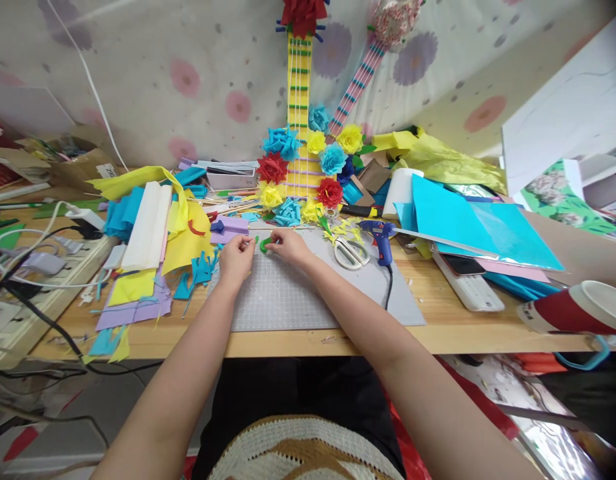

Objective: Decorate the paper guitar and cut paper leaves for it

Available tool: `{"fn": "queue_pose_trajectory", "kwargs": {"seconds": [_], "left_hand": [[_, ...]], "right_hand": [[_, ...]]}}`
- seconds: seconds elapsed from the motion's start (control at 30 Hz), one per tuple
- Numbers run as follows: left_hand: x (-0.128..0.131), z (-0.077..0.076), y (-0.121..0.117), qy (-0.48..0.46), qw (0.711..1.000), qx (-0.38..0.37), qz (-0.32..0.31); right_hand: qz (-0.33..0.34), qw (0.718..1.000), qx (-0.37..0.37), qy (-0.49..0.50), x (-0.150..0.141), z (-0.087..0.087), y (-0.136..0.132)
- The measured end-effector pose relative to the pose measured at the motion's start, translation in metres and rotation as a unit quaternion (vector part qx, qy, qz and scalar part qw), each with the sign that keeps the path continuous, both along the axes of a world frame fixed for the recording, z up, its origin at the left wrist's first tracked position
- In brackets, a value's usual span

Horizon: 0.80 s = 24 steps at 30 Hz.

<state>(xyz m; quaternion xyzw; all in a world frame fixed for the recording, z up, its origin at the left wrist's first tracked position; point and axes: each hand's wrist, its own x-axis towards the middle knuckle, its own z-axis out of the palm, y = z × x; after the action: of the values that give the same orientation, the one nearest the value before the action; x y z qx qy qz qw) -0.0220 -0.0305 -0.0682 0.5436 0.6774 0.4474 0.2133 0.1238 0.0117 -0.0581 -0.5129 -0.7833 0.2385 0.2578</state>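
My left hand [237, 257] is closed in a pinch over the left part of the grey cutting mat [288, 300], with a bit of green at its fingertips. Close beside it, my right hand [289, 247] grips a small green roll [263, 245] that looks like floral tape. A short gap separates the two hands. Silver scissors [351, 254] lie on the mat to the right of my right hand. Beyond them a blue glue gun [381, 240] rests with its black cord running toward me. Scraps of blue crepe paper [203, 268] lie left of my left hand.
A yellow paper guitar [299, 100] covered in paper flowers stands behind the mat. Rolled crepe paper [145, 227] and a power strip [83, 273] are at left. Blue sheets [453, 213], a white power bank [475, 290] and a red-and-white cup [578, 308] occupy the right.
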Motion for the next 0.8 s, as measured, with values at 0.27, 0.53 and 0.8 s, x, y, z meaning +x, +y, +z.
{"fn": "queue_pose_trajectory", "kwargs": {"seconds": [0.27,0.53,0.8], "left_hand": [[0.008,-0.002,-0.002,-0.003,0.997,0.033,-0.073],[0.024,0.0,-0.009,-0.102,0.984,-0.011,-0.144],[0.02,0.008,-0.013,0.028,0.992,-0.08,-0.097]], "right_hand": [[-0.008,0.979,-0.097,0.178,0.026,-0.004,-0.007],[-0.007,0.996,-0.046,0.07,0.021,-0.01,-0.019],[0.005,1.0,-0.005,0.027,0.022,-0.009,-0.025]]}}
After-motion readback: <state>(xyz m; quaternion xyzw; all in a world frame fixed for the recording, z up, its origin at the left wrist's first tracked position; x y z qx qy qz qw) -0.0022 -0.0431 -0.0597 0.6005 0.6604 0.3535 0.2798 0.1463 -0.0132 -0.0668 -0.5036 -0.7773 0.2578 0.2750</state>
